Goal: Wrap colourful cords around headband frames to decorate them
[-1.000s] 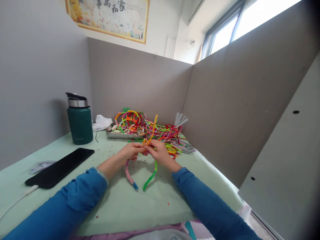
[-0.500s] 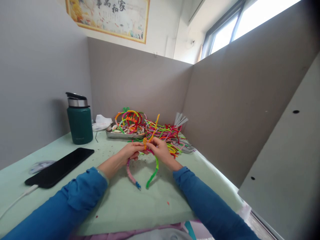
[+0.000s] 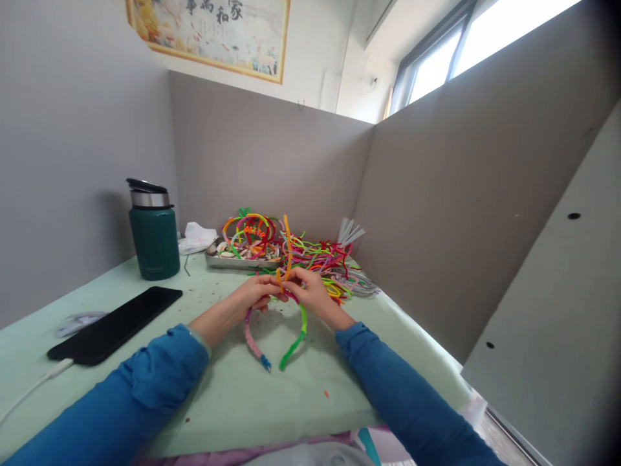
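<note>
Headband (image 3: 300,323) is arching between the two hands over the desk (image 3: 310,401), its pink-and-blue side and its green side pointing toward the person, though I cannot tell whether those ends are touching the surface. The left hand (image 3: 255,294) is keeping its grip closed around the top of the arch, while the right hand (image 3: 313,294) is pinching an orange stem (image 3: 288,249) that is rising from the same spot. Beyond them, a tray (image 3: 242,264) is sitting beside a heap of stems (image 3: 327,257), with a flask (image 3: 155,241) and a phone (image 3: 116,325) resting at left.
</note>
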`<state>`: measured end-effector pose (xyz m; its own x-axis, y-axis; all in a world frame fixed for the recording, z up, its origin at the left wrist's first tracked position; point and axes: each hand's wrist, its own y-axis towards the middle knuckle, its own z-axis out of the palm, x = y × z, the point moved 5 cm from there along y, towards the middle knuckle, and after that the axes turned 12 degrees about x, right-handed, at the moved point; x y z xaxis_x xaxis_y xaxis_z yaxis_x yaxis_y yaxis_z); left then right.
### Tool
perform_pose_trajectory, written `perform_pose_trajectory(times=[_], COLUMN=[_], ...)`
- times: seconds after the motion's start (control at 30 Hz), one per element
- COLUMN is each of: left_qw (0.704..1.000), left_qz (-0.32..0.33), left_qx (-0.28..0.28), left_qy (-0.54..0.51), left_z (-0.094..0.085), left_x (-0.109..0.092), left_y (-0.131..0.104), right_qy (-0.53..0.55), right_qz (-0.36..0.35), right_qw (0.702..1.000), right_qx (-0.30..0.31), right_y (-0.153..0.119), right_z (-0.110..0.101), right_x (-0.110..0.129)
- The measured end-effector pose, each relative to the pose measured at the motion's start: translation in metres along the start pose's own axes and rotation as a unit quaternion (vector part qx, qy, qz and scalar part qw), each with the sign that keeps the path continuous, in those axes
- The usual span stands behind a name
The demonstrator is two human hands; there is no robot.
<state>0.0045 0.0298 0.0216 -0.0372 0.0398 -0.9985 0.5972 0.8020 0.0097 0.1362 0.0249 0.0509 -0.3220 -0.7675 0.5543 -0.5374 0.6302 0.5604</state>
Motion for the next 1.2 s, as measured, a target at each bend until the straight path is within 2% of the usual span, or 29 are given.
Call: perform_pose_trajectory(times=[0.1, 0.2, 0.53, 0.67, 1.0, 1.2], left_qw=[1.000, 1.000, 0.993, 0.987, 0.989, 0.988], left_qz=[0.008, 0.007, 0.003, 0.012, 0.011, 0.038], left_qx=[0.006, 0.005, -0.033, -0.061, -0.065, -0.055], left_qy=[-0.003, 0.005, 0.111, 0.146, 0.136, 0.142], left_z=[0.001, -0.001, 0.002, 0.000, -0.002, 0.001], left_x=[-0.001, 0.000, -0.003, 0.001, 0.002, 0.000], left_y=[0.000, 0.000, 0.002, 0.006, 0.007, 0.007], right_qy=[-0.012, -0.011, -0.031, -0.003, 0.043, 0.158], right_qz=[0.013, 0.015, 0.065, 0.082, 0.113, 0.178], right_qw=[1.000, 1.000, 0.997, 0.996, 0.992, 0.970], right_qx=[-0.022, -0.014, -0.034, -0.026, -0.046, -0.054], right_y=[0.000, -0.001, -0.002, -0.001, 0.001, 0.000], right_z=[-0.001, 0.001, 0.004, 0.006, 0.006, 0.010], right_x=[-0.003, -0.003, -0.010, -0.014, -0.023, -0.037])
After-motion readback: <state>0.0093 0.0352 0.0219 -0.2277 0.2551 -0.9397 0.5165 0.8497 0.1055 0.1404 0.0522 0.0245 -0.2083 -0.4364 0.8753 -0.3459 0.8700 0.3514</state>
